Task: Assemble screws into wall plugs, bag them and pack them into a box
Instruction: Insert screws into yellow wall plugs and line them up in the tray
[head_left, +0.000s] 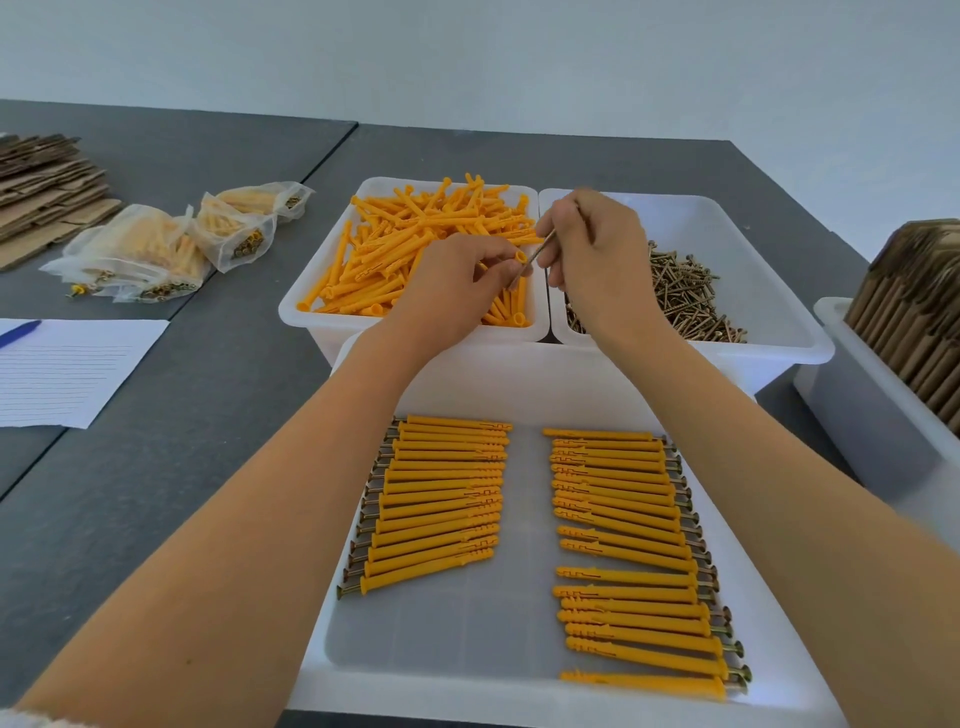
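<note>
My left hand (457, 283) grips an orange wall plug (518, 257) with its open end turned right. My right hand (592, 249) pinches a brass screw (537, 255) whose tip sits at the plug's mouth. Both hands hover over the seam between a white bin of loose orange plugs (311, 306) and a white bin of loose screws (769, 291). In front of me a white tray (467, 644) carries two rows of assembled plugs with screws, a left row (441, 499) and a right row (628, 551).
Several filled clear bags (171, 244) lie at the back left beside a stack of flat cardboard (47, 192). A lined sheet with a blue pen (62, 364) is at the left. A white bin of folded cardboard boxes (914, 322) stands at the right.
</note>
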